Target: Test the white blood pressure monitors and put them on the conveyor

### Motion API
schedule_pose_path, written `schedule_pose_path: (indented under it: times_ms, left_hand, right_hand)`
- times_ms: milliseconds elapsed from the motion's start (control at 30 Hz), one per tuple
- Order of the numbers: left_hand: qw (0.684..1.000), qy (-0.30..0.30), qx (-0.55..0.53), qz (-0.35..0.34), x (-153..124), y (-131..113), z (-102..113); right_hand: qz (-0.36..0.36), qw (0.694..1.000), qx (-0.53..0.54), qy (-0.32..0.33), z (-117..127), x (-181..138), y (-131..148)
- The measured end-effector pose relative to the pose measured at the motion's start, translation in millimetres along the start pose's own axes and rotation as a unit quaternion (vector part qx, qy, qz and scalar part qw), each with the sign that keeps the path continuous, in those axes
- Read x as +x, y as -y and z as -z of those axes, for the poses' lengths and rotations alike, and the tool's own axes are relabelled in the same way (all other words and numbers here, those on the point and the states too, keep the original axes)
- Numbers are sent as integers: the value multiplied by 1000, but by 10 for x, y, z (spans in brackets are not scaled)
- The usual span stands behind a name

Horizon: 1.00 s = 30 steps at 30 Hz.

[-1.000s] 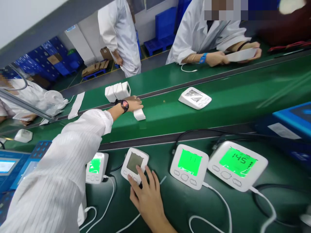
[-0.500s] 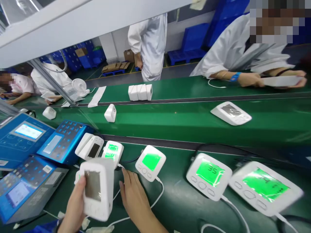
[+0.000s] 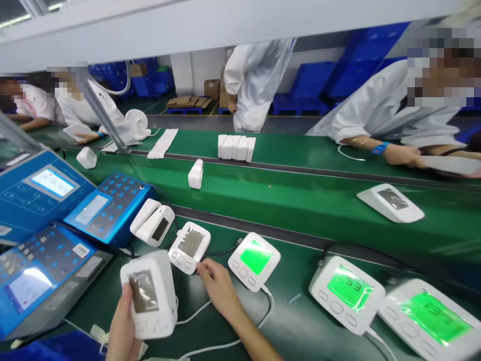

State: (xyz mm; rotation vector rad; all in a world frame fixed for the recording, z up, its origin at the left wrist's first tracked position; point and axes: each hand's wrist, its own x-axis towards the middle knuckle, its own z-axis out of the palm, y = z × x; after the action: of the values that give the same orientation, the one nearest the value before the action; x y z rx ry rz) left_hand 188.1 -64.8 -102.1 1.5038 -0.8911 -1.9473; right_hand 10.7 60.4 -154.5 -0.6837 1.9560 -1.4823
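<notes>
A white blood pressure monitor (image 3: pixel 161 296) with a blank grey screen is held upright in my left hand (image 3: pixel 124 326), thumb on its front edge. My right hand (image 3: pixel 221 288) is closed in a pinch at the lower right corner of another monitor (image 3: pixel 190 248), whose screen is grey. A white cable (image 3: pixel 195 315) leads up under the right hand; its plug is hidden by the fingers. Just right of that hand lies a monitor (image 3: pixel 254 260) with a lit green screen. Two more lit monitors, a nearer one (image 3: pixel 346 293) and one at the edge (image 3: pixel 432 321), show digits.
Blue test boxes (image 3: pixel 108 213) crowd the left. Two white units (image 3: pixel 152 223) lean together beside them. On the green conveyor (image 3: pixel 285 193) lie a single monitor (image 3: pixel 391 202) and a white unit (image 3: pixel 196 174). Co-workers in white coats (image 3: pixel 250 82) are across the line. A beam crosses above.
The screen of the monitor by my right hand has gone from green to grey. The right fingers have closed at its corner. The view has shifted, and the far-right digits differ.
</notes>
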Motion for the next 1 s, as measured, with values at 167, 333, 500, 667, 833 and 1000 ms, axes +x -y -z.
schedule_pose_path:
  times_ms: [167,333,500,667,833,1000]
  left_hand:
    - [998,22,31,-47,86,-52,-436]
    - [996,53,65,-42,126,52,-559]
    - [995,46,84,-15,80,91,-593]
    - [990,37,133,-36,78,116,-568]
    - [974,19,207,-93,83,144,-589]
    - [952,74,270,-124,75,117,-707]
  right_hand:
    - [-40,998,41,13,137,-402,-37]
    - [-62,989,134,2,157,-554,-42]
    - [-81,972,220,3,136,-536,-54]
    - [-108,971,205,63,302,-514,79]
    - [-116,976,174,58,314,-581,56]
    - [-88,982,158,49,291,-646,-116]
